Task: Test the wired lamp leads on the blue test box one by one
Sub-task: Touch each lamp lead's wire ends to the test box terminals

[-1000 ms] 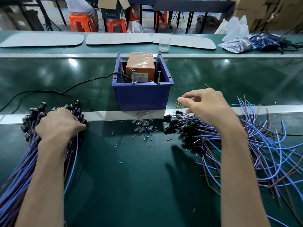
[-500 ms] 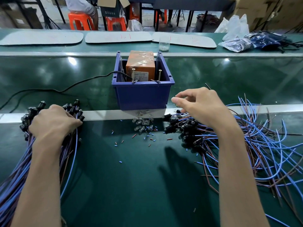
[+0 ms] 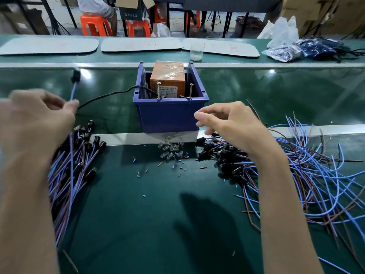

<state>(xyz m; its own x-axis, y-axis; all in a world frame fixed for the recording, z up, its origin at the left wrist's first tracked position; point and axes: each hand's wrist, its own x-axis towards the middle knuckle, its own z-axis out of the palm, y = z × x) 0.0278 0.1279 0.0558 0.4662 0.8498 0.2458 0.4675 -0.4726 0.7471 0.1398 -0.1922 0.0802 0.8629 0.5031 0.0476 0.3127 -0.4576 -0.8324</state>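
Observation:
The blue test box point(image 3: 169, 115) stands at the middle of the green bench, with an orange unit point(image 3: 167, 78) inside and two upright screws point(image 3: 159, 90) on its front rim. My left hand point(image 3: 37, 119), blurred, pinches one lamp lead point(image 3: 72, 91) by its wires, its black socket raised to the upper left of the box. A bundle of wired leads point(image 3: 77, 161) lies under that hand. My right hand point(image 3: 227, 123) hovers with loosely curled fingers and holds nothing, just right of the box, above a second pile of leads point(image 3: 296, 171).
Loose small glass bulbs point(image 3: 170, 150) and cut bits of insulation lie in front of the box. A black power cable point(image 3: 106, 95) runs left from it. A plastic cup point(image 3: 196, 52), grey mats and plastic bags point(image 3: 284, 52) sit on the far belt. A person sits on an orange stool point(image 3: 94, 24) behind.
My left hand has lifted off the left bundle, pulling one lead up and out of it. My right hand has shifted slightly left toward the box.

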